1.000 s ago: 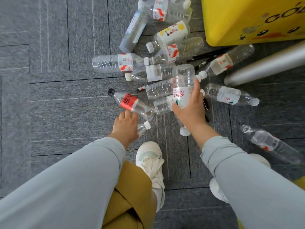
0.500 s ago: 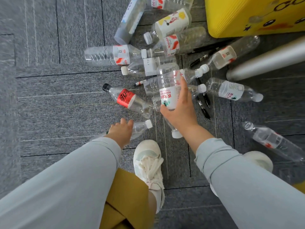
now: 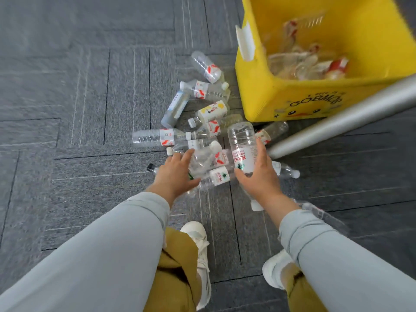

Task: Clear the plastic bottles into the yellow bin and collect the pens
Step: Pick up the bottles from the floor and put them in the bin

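yellow bin: few bottles inside, blurred. floor pile at its near left corner: uncleared. my right hand curls round a big bottle, left hand round a small bottle, both short of the bin. pens: unseen, uncollected i judge.

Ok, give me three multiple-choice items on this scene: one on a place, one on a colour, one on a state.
1. Relative to the floor bottles, the yellow bin stands: A) left B) right, farther off C) behind the person
2. The shoes are: A) white B) black C) red
3. The right hand: A) grips a clear bottle B) hangs open, empty C) rests on a shoe

1 B, it fills the upper right; 2 A, both look white; 3 A, fingers curl round the bottle.
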Demonstrator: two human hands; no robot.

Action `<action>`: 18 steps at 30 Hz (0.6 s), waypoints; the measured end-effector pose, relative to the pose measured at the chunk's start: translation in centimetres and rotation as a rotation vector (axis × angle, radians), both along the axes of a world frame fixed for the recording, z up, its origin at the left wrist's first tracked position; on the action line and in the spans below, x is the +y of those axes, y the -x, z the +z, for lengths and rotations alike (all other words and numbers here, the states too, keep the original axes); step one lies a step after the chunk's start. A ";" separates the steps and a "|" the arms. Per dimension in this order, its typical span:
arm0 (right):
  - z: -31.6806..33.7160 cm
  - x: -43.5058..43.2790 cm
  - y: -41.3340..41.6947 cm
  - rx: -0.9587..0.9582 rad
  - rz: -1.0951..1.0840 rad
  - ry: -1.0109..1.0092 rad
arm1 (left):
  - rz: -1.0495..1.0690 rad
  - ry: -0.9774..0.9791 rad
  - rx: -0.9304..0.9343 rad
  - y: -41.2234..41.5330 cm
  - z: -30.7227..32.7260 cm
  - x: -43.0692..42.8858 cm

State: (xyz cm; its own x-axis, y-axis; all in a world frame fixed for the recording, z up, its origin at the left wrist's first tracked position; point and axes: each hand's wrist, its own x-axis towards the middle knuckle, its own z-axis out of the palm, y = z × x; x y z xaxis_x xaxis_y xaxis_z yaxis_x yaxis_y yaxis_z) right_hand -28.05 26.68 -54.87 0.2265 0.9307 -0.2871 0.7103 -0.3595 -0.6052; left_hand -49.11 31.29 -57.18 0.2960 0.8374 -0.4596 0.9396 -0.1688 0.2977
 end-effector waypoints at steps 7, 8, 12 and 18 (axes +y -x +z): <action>9.8 0.6 -2.6 -0.072 -0.068 -0.175 | 0.129 -0.252 -0.252 -4.0 12.1 3.3; 10.6 0.8 -2.8 -0.083 -0.077 -0.193 | 0.154 -0.280 -0.279 -4.7 13.2 3.6; 14.4 4.2 -4.1 -0.142 0.010 -0.377 | 0.237 -0.340 -0.321 -7.7 14.9 4.7; 20.8 16.9 -9.3 -0.423 -0.223 -0.336 | 0.234 -0.349 -0.371 -10.3 15.5 6.4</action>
